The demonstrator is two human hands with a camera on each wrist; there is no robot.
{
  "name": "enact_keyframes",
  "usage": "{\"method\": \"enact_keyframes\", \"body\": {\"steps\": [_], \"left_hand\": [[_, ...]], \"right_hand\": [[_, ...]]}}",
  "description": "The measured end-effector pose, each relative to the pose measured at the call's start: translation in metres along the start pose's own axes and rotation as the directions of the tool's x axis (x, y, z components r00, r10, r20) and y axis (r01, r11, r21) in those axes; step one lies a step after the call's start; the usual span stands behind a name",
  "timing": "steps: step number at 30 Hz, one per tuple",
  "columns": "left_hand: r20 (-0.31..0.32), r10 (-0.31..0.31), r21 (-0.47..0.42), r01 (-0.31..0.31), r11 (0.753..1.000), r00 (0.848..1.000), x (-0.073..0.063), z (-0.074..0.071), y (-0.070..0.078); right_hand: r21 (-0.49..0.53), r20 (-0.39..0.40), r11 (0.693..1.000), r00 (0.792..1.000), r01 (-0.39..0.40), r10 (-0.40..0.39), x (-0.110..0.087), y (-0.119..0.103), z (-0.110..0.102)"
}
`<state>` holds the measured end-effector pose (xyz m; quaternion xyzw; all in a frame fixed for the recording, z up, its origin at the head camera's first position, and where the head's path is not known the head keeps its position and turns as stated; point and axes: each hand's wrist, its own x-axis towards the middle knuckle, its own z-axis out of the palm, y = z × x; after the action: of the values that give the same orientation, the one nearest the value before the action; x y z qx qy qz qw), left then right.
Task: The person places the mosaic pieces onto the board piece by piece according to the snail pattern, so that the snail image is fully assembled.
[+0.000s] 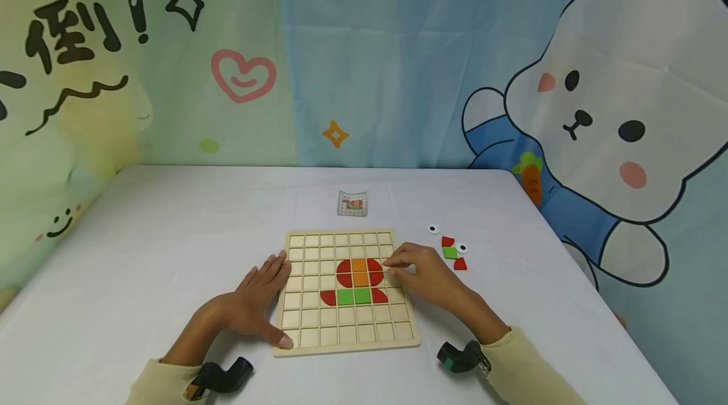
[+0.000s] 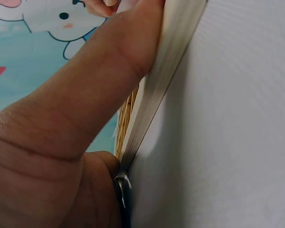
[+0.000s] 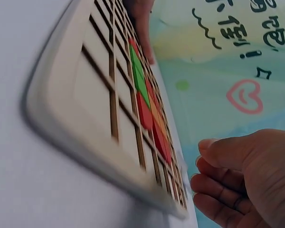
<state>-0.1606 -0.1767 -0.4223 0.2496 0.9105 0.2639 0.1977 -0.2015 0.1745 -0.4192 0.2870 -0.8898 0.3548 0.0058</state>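
A wooden grid board (image 1: pixel 347 349) lies on the white table. Set in its cells are two orange squares (image 1: pixel 359 272) between red quarter-round tiles (image 1: pixel 344 273), and below them green squares (image 1: pixel 354 296) with a red quarter-round at each end. My left hand (image 1: pixel 250 304) rests along the board's left edge, fingers straight and spread, thumb on the near corner. Above the right edge is my right hand (image 1: pixel 426 275), its loosely bent fingertips beside the right red tiles. In the right wrist view no tile shows between the thumb and bent fingers (image 3: pixel 218 175).
Right of the board lie loose pieces: two red quarter-rounds (image 1: pixel 460 264), a green square (image 1: pixel 450 253) and two white eye discs (image 1: pixel 433 229). Behind the board is a small pattern card (image 1: pixel 352 204). A printed cloth backdrop (image 1: pixel 375 64) hangs at the table's far side.
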Motion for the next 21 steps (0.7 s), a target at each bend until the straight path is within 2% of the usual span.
{"method": "enact_keyframes", "body": {"steps": [10, 21], "left_hand": [[-0.007, 0.005, -0.002, -0.005, 1.000, 1.000, -0.001, 0.000, 0.003], [-0.007, 0.000, 0.010, 0.000, 1.000, 1.000, -0.001, 0.000, 0.003]], "right_hand": [[-0.092, -0.029, 0.995, 0.999, -0.023, 0.021, -0.018, 0.027, -0.022], [-0.141, -0.192, 0.988, 0.981, -0.069, 0.041, -0.029, 0.060, -0.042]]}}
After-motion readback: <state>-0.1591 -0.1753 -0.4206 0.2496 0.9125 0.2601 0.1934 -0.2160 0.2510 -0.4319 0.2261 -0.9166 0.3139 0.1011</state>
